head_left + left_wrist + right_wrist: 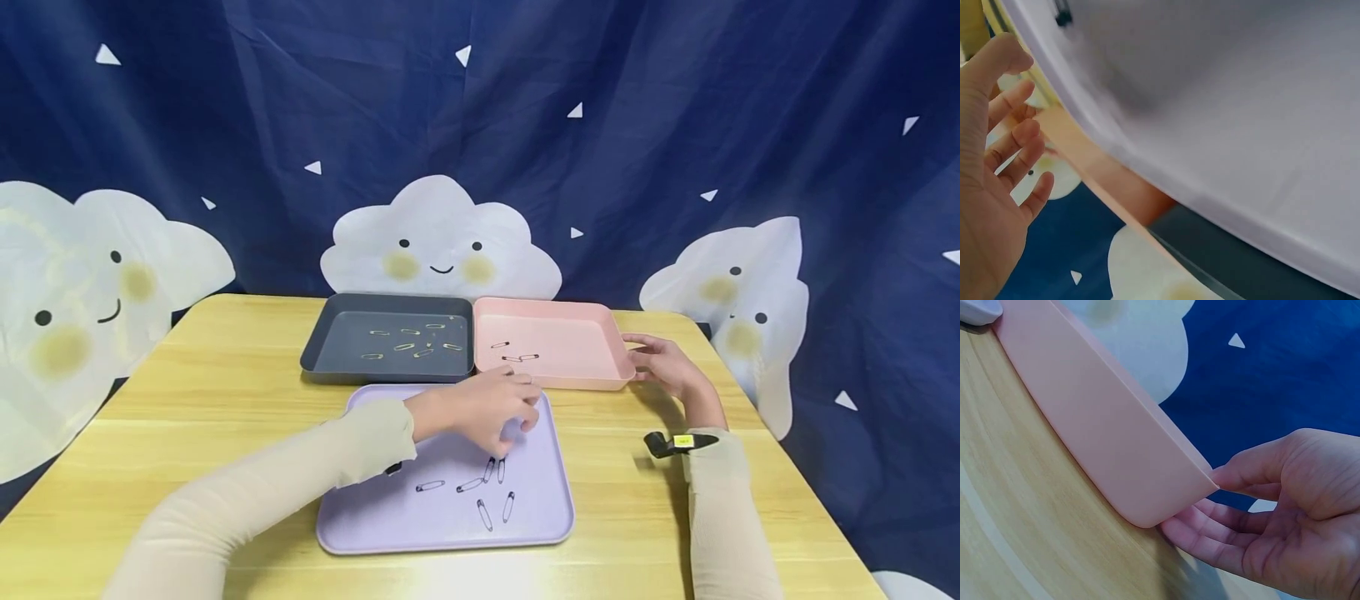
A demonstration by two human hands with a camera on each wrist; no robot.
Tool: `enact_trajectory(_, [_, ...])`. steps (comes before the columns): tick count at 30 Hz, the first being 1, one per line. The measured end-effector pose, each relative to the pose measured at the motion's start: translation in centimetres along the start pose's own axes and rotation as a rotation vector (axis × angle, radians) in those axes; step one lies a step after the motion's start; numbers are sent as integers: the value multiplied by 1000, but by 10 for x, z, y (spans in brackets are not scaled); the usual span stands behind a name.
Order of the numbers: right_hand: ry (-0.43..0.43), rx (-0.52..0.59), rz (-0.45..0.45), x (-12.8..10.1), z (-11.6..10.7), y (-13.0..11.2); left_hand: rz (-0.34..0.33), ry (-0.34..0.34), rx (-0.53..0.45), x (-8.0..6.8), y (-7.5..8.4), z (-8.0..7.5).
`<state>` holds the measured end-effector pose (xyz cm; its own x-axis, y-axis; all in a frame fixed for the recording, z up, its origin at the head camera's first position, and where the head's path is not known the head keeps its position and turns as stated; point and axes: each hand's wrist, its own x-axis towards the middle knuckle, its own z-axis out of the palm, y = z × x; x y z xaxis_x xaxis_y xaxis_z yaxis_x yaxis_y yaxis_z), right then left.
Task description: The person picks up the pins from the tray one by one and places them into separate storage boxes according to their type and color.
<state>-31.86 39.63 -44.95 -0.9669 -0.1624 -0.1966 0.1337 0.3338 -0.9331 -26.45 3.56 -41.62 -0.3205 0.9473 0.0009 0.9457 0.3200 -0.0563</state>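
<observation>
My left hand (495, 408) hovers over the lavender tray (375, 533), fingers loosely bent. In the left wrist view its fingers (1019, 134) are spread beside the tray rim, with nothing between them. Several dark safety pins (484, 514) lie on the lavender tray, nearest just below the left fingertips. At the right end of the pink tray (577, 333), my right hand (663, 362) holds the corner. In the right wrist view, the thumb is at the rim and the other fingers are against the lower wall. A few dark safety pins (500, 345) lie inside the pink tray's left part.
A dark grey tray (318, 354) with several gold safety pins (405, 347) stands left of the pink one, side by side. Both sit behind the lavender tray on a wooden table (622, 500). A dark blue cloud-printed curtain (390, 108) hangs behind.
</observation>
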Motion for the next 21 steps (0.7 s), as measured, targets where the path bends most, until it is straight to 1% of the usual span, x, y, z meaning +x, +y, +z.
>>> enact_trajectory(4, [-4, 4, -1, 0, 0, 1, 46, -28, -39, -8, 9, 4])
enact_trajectory(7, [-4, 9, 0, 1, 0, 1, 65, -37, -57, -12, 12, 8])
enact_trajectory(13, [4, 4, 2, 1, 0, 1, 65, -57, -38, -13, 14, 13])
enact_trajectory(17, [5, -9, 7, 0, 0, -1, 64, -70, -26, -13, 17, 13])
enact_trajectory(21, [0, -10, 12, 0, 1, -1, 70, -67, -21, -13, 19, 12])
